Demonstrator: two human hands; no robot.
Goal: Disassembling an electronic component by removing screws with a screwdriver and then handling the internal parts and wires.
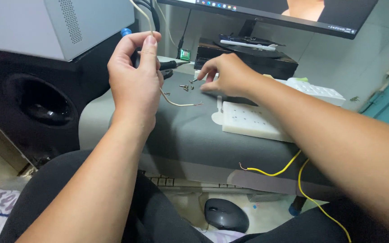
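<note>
Place: I read this as a cramped home electronics workbench.
Screen: I see a wide black computer monitor [266,13] above.
Audio: a big black speaker box [37,99] at my left.
Bench: small loose metal screws [185,86] on grey cloth-covered surface [190,135].
Below: dark oval computer mouse [226,215].

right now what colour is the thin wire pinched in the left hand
Cream, off-white; the thin wire in the left hand ends in bare reddish strands, seen in the head view.

Bare grey pad [190,135] lies open at centre frame; loose screws [185,86] above and white plastic plate [253,120] at right crowd it.
</note>
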